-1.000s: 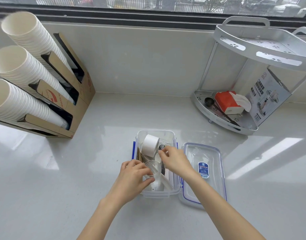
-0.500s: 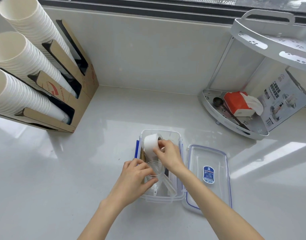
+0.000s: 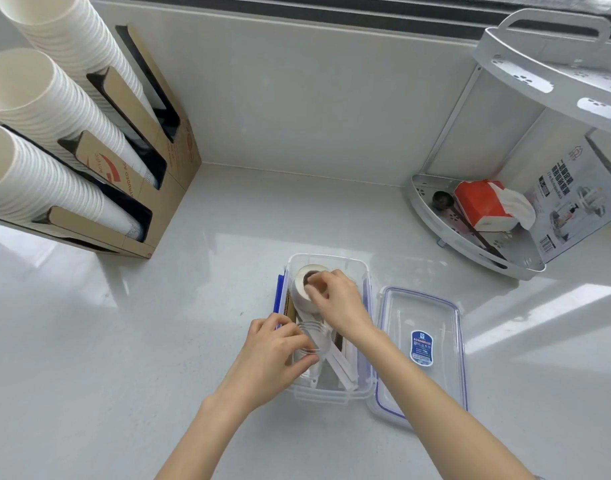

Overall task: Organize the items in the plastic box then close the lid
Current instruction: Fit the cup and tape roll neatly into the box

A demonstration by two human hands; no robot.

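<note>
A clear plastic box (image 3: 331, 396) with blue clips stands on the white counter in front of me. Its clear lid (image 3: 435, 327) with a blue label lies flat to the right of it. A white tape roll (image 3: 302, 289) stands at the far end of the box, and my right hand (image 3: 335, 299) grips it with fingertips in its core. My left hand (image 3: 273, 355) holds a small clear plastic cup (image 3: 314, 337) over the near half of the box. White plastic sticks (image 3: 338, 365) and a brown card piece lie inside.
A cardboard dispenser (image 3: 151, 188) with three stacks of white paper cups stands at the left. A white corner rack (image 3: 470, 237) at the right holds a red tissue pack (image 3: 484, 206), a dark scoop and a printed box.
My right hand has moved from the box's middle onto the tape roll and turned it so that its core faces up. The left hand stays on the clear cup. The camera has tilted down.
</note>
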